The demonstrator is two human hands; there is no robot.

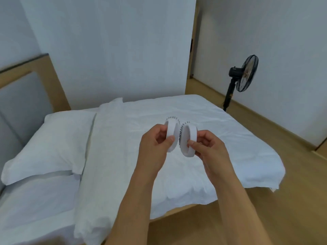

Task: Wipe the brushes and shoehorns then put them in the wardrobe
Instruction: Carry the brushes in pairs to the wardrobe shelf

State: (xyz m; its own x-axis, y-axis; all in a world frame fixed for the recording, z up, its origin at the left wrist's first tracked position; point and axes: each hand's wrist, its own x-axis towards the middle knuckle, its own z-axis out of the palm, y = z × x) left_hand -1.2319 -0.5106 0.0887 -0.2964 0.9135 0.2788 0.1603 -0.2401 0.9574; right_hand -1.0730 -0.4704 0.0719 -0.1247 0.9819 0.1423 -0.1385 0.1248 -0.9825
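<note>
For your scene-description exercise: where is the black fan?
In the head view, the black fan stands on the wooden floor at right, beyond the bed's far corner, near the wall.

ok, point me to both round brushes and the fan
left brush (173,137): head view, white back of the disc, in the left hand (155,144).
right brush (189,141): head view, white back of the disc, in the right hand (206,147).
standing fan (247,73): head view, black cage.
</note>
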